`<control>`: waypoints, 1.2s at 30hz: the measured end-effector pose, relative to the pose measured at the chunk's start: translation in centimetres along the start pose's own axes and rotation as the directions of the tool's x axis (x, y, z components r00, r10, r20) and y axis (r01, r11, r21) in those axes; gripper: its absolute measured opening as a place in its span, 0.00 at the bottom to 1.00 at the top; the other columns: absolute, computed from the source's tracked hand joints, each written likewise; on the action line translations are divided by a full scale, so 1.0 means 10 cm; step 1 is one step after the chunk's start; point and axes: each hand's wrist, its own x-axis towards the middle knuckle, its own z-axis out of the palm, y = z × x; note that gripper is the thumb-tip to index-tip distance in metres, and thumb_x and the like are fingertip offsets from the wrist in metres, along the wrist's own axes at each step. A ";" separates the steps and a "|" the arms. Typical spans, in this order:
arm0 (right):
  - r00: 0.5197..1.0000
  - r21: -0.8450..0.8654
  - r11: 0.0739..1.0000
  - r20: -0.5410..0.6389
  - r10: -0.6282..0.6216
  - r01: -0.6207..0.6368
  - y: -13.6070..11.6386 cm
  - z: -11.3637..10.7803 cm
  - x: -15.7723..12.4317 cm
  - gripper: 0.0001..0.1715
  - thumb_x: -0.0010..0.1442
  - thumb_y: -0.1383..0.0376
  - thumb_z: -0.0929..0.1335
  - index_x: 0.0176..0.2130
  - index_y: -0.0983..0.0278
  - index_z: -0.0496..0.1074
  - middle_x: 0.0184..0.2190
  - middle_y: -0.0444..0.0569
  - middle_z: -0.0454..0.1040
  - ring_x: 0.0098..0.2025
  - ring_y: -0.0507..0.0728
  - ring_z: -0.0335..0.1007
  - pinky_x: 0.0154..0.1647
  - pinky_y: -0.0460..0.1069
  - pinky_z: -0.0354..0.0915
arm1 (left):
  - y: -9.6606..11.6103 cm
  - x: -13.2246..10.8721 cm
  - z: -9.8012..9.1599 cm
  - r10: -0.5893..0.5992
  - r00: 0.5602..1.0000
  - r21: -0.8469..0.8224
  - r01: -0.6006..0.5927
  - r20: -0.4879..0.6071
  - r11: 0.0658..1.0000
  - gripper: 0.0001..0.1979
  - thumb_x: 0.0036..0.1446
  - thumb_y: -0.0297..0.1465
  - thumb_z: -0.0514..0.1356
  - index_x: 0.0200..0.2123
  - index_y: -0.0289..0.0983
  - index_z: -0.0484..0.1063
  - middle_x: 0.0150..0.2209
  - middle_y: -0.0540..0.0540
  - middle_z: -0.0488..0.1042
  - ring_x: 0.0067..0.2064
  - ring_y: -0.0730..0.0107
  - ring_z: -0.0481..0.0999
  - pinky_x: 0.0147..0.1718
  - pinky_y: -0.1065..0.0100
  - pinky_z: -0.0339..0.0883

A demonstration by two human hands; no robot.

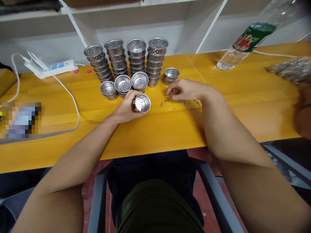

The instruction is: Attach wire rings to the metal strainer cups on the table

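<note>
My left hand (127,108) is wrapped round a small perforated metal cup (145,103), its open mouth tilted up toward me. My right hand (183,89) hovers just above several thin curved wires (188,104) on the table. Its fingers are bent inward and pressed together; whatever they pinch is too small to make out. Beyond the hands, tall stacks of the same cups (157,48) stand in a row. Shorter cup stacks (123,84) sit in front of them, and a low pair of cups (171,74) stands near my right hand.
The yellow table (150,139) runs along a white shelf unit (143,30). A power strip (52,68) with white cables and a blurred-out object (20,120) lie on the left. At right stand a plastic bottle (239,48) and a clear bag (293,69).
</note>
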 end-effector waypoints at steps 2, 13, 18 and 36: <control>0.998 -0.048 0.998 0.060 0.036 -0.033 0.02 0.00 0.02 0.08 0.65 0.67 0.82 0.45 0.58 0.87 0.36 0.47 0.89 0.36 0.61 0.82 0.40 0.56 0.73 | 0.00 -0.01 0.01 -0.016 1.000 -0.043 0.016 0.012 0.999 0.39 0.56 0.36 0.86 0.68 0.46 0.80 0.71 0.37 0.85 0.76 0.37 0.86 0.81 0.37 0.81; 0.983 -0.283 0.951 0.090 0.158 -0.127 -0.34 0.05 0.00 0.16 0.63 0.78 0.78 0.33 0.58 0.77 0.30 0.45 0.79 0.32 0.59 0.71 0.38 0.57 0.64 | 0.01 -0.01 0.04 -0.052 0.999 -0.142 0.053 0.011 0.988 0.40 0.57 0.42 0.87 0.69 0.44 0.80 0.72 0.34 0.87 0.75 0.36 0.88 0.80 0.36 0.82; 0.996 -0.090 0.994 -0.057 0.062 -0.067 -0.17 0.05 0.01 0.16 0.60 0.73 0.81 0.39 0.57 0.77 0.33 0.45 0.83 0.34 0.59 0.76 0.38 0.55 0.68 | -0.03 -0.01 0.06 -0.039 0.999 -0.165 0.040 0.009 0.986 0.40 0.59 0.43 0.87 0.69 0.43 0.80 0.72 0.34 0.87 0.74 0.38 0.89 0.79 0.39 0.84; 0.946 0.426 0.867 -0.294 -0.135 0.257 -0.06 0.45 0.26 0.17 0.71 0.52 0.84 0.45 0.55 0.79 0.22 0.37 0.72 0.21 0.53 0.62 0.22 0.50 0.58 | -0.05 0.03 -0.03 0.069 0.994 -0.102 -0.077 -0.079 0.992 0.49 0.52 0.64 0.93 0.63 0.41 0.85 0.64 0.36 0.89 0.67 0.40 0.91 0.73 0.42 0.86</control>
